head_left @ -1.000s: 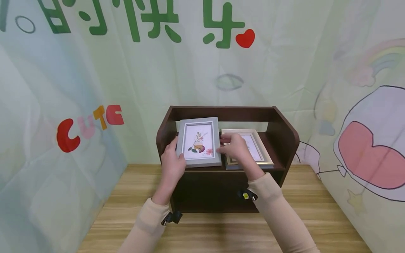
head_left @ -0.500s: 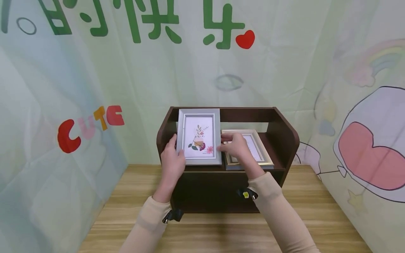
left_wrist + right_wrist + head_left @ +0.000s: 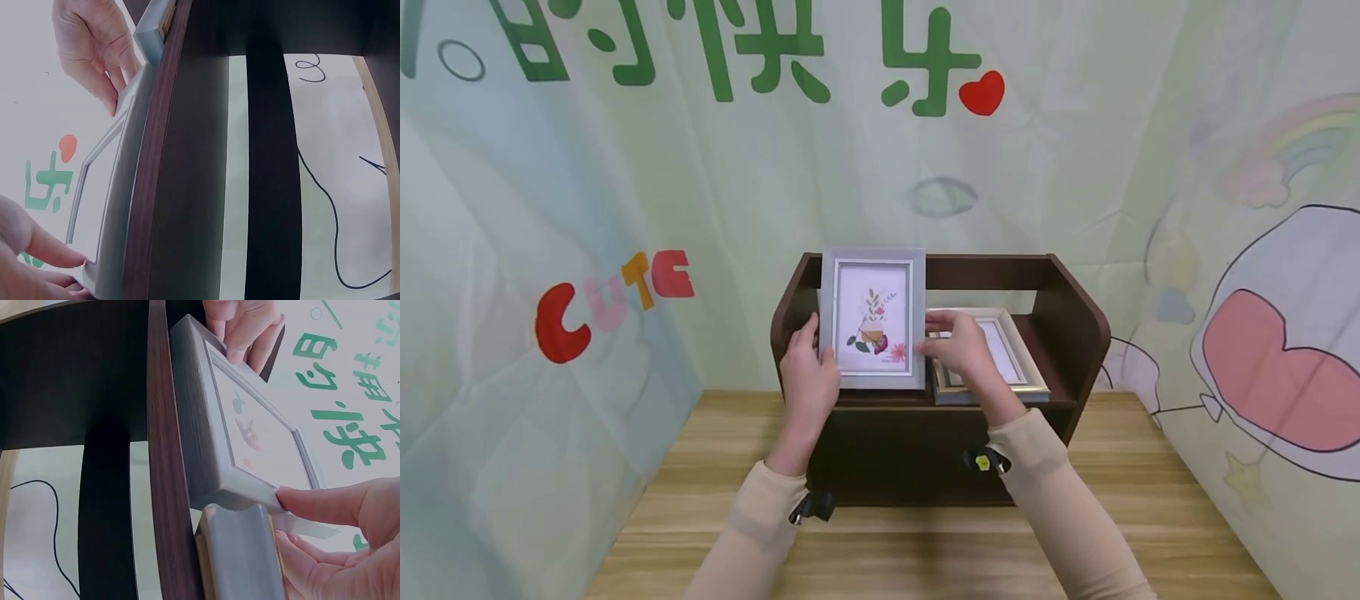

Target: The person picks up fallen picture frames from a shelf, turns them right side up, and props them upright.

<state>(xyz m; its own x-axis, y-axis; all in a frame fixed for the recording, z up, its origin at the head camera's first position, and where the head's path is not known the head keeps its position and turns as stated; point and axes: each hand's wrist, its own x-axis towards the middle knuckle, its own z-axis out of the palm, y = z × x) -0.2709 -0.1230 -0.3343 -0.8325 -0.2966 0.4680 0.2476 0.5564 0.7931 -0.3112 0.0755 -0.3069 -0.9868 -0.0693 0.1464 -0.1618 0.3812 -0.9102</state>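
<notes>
A silver-grey picture frame with a pressed-flower picture stands nearly upright, leaning slightly back, on the left part of the dark brown shelf's top. My left hand grips its left edge, thumb on the front and fingers round the side. At its right edge, my right hand pinches it between thumb and fingers, as the right wrist view also shows. Under that right hand a gold-rimmed picture frame lies face up on the shelf, partly covered by the hand.
The shelf unit has raised side panels and a back rail with a gap beneath it. It stands on a wood-grain table. Printed cloth walls enclose the table at the back and both sides.
The grey picture frame has tilted up from leaning far back to nearly upright, its top edge rising. Both hands have stayed at its sides. The gold-rimmed frame has not moved.
</notes>
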